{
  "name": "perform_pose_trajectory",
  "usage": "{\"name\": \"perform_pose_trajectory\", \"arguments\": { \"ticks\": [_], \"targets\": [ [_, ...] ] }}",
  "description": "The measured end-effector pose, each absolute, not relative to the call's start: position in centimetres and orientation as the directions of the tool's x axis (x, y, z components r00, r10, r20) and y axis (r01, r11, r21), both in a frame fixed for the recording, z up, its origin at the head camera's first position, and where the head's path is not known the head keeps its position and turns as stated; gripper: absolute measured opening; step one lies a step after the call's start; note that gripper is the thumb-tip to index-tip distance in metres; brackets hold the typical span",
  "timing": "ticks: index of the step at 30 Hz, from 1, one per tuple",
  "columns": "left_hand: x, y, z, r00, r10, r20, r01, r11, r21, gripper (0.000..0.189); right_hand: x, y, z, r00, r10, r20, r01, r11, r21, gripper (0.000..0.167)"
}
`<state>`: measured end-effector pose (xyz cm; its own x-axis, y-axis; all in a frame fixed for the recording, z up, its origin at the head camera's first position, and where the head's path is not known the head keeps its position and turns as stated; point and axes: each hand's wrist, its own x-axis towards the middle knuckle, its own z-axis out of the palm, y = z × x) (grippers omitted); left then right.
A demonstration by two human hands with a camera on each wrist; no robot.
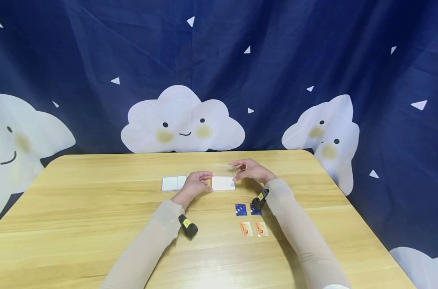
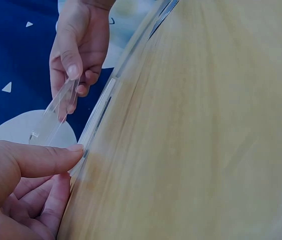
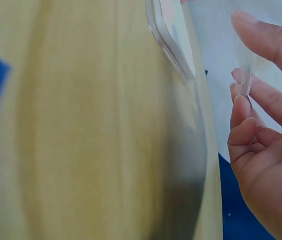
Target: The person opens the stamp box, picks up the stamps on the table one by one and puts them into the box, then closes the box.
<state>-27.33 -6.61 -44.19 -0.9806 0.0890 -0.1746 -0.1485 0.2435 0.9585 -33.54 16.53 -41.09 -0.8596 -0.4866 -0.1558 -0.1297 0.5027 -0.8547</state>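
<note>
A small flat box (image 1: 223, 184) with a white inside lies on the table in front of me. My left hand (image 1: 195, 184) pinches its left edge between thumb and fingers, which the left wrist view shows close up. Behind and above the box a clear plastic lid (image 2: 55, 116) stands tilted up. My right hand (image 1: 254, 169) holds that lid by its right side, thumb on one face and fingers on the other, as seen in the right wrist view. Whether lid and box are joined at the back, I cannot tell.
Left of my left hand lies a similar flat white box (image 1: 173, 183). Nearer me are two blue cards (image 1: 240, 209), one partly behind the right wrist camera, and two orange-and-white cards (image 1: 246, 229). A dark blue cloud-print curtain (image 1: 269, 76) hangs behind the table (image 1: 96, 224).
</note>
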Motion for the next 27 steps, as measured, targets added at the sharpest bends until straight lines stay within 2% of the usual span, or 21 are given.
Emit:
{"name": "perform_pose_trajectory", "arguments": {
  "ticks": [10,27],
  "targets": [
    [-27.5,-6.7,-44.6,-0.982,0.089,-0.166,-0.14,0.239,0.961,0.06,-35.2,16.5,-41.3,-0.87,-0.475,-0.136,-0.142,0.505,-0.851,0.061],
    [-27.3,-6.7,-44.5,-0.984,0.085,-0.156,-0.13,0.254,0.958,0.058,-37.5,16.3,-43.0,-0.862,-0.475,-0.174,-0.076,0.462,-0.884,0.061]
  ]
}}
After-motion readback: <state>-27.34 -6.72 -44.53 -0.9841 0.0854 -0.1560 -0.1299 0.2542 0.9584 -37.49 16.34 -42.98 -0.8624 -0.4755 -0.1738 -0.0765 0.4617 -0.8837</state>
